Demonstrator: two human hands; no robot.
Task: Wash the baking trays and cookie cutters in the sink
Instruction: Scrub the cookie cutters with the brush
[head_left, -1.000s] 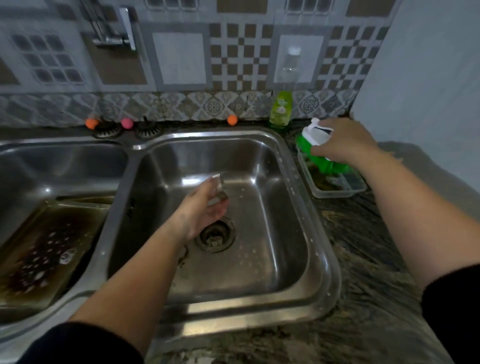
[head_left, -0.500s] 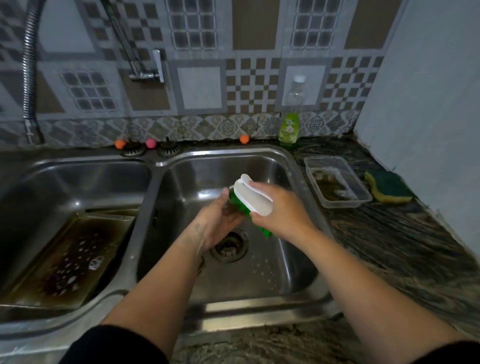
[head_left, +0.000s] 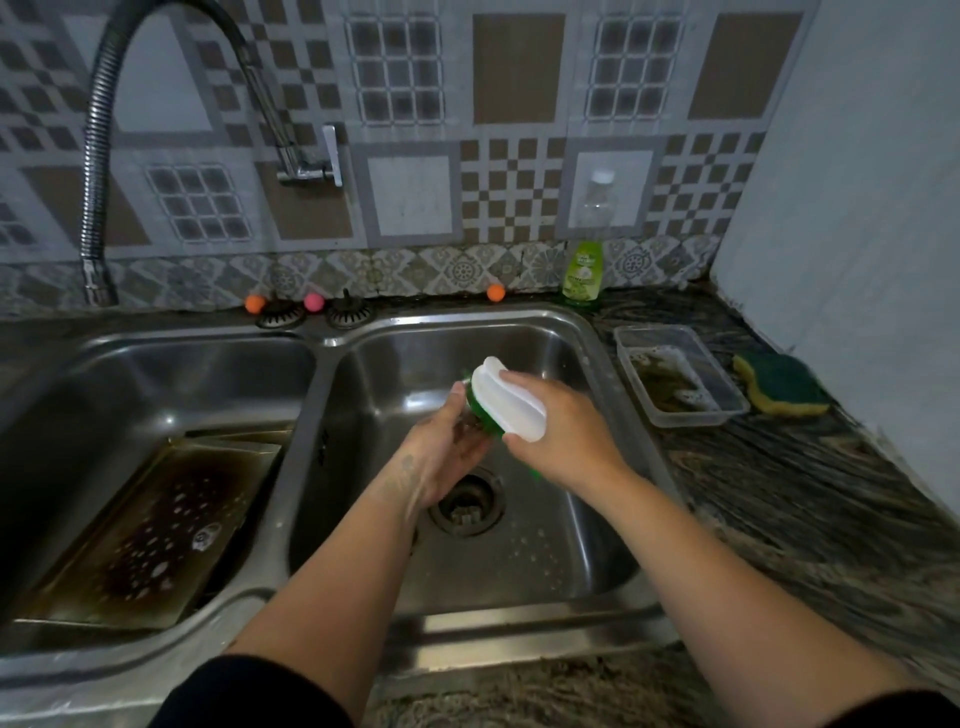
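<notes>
Over the right sink basin (head_left: 561, 332), a white-handled green brush (head_left: 511, 400) is gripped by the right hand (head_left: 563, 434) and pressed into the cupped left hand (head_left: 441, 457), its contents hidden, while a stained baking tray (head_left: 156, 530) lies in the left basin.

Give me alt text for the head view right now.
Over the right sink basin, the right hand grips a white-handled green scrub brush against something small cupped in the left hand. A blackened baking tray sits in the left basin.
</notes>
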